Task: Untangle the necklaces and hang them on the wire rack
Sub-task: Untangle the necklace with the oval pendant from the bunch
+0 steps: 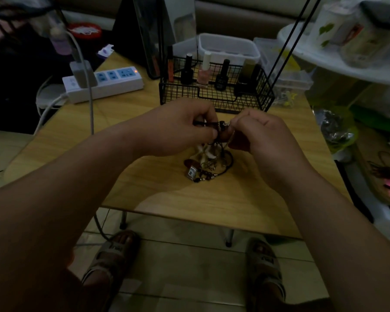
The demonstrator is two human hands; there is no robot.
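Observation:
A tangle of necklaces [206,166], dark cords with white, silver and brown pendants, partly lies on the wooden table [144,176] and partly hangs from my fingers. My left hand [180,129] pinches the top of the tangle from the left. My right hand [263,134] pinches a thin chain end from the right, fingertips nearly touching the left hand's. Behind the hands stands the black wire rack [214,95], its thin black uprights rising toward the top right. My fingers hide how the cords cross.
Several nail polish bottles [203,70] stand inside the rack's basket. A white power strip [104,83] with a plugged charger lies at the table's back left. White plastic boxes [230,48] sit behind the rack. A cluttered white shelf [347,52] and bags crowd the right side.

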